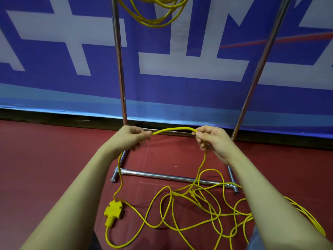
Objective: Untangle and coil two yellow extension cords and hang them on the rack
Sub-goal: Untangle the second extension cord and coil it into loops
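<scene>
Stretching a short span of the loose yellow cord (173,129) in front of the rack (120,69), left hand (132,137) and right hand (210,139) each pinching it. Trailing down from both hands into a tangle on the red floor (45,159) before the rack's base, yellow plug block (113,211) lying left of it. Hanging coiled from the rack's top, the other cord (155,13).

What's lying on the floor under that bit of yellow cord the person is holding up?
Below the held cord lie the rack's chrome base bars on red floor, a loose yellow tangle and a yellow socket block. The forearms cover parts of the tangle.
</scene>
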`<control>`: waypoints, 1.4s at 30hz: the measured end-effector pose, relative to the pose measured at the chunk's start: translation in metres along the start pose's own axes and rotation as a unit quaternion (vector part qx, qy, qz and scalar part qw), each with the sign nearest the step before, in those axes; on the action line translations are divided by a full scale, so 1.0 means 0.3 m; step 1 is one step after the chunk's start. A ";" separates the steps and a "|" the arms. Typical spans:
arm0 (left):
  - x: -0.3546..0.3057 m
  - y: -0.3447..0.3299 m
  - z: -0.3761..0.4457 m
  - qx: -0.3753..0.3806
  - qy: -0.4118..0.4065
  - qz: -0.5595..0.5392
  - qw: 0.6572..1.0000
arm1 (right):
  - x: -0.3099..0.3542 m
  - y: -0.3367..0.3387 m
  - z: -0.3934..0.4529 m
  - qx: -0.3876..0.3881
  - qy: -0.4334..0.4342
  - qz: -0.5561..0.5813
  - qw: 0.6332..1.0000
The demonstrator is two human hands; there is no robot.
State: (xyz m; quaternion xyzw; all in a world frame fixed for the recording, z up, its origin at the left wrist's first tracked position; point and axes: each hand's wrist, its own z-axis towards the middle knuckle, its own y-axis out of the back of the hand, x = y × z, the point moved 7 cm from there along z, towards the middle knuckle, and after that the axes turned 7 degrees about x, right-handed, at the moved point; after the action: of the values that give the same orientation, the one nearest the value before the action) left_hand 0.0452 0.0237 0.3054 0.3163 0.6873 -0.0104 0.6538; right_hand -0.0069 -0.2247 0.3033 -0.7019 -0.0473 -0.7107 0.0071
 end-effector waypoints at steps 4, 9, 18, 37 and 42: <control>-0.079 -0.121 -0.007 0.085 -0.045 -0.001 0.995 | 0.046 -0.062 -0.003 0.038 0.011 -0.030 0.999; -0.148 -0.110 0.009 0.014 -0.092 -0.187 0.978 | 0.075 -0.095 0.005 0.062 0.034 0.020 0.997; -0.063 0.052 0.009 -0.100 -0.073 -0.221 0.967 | -0.017 0.007 -0.002 -0.005 -0.003 -0.114 0.993; -0.010 0.068 -0.018 -0.024 -0.032 0.020 0.999 | 0.046 0.021 -0.004 -0.047 0.052 -0.028 0.997; -0.038 0.013 -0.016 0.038 -0.027 -0.065 0.997 | 0.066 -0.047 0.010 -0.002 0.065 -0.081 0.995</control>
State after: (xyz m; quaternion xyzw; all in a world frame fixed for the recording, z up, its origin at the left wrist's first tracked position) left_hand 0.0420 0.0241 0.3180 0.2955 0.6873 -0.0875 0.6577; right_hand -0.0052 -0.2092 0.3222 -0.6484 -0.1021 -0.7529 -0.0488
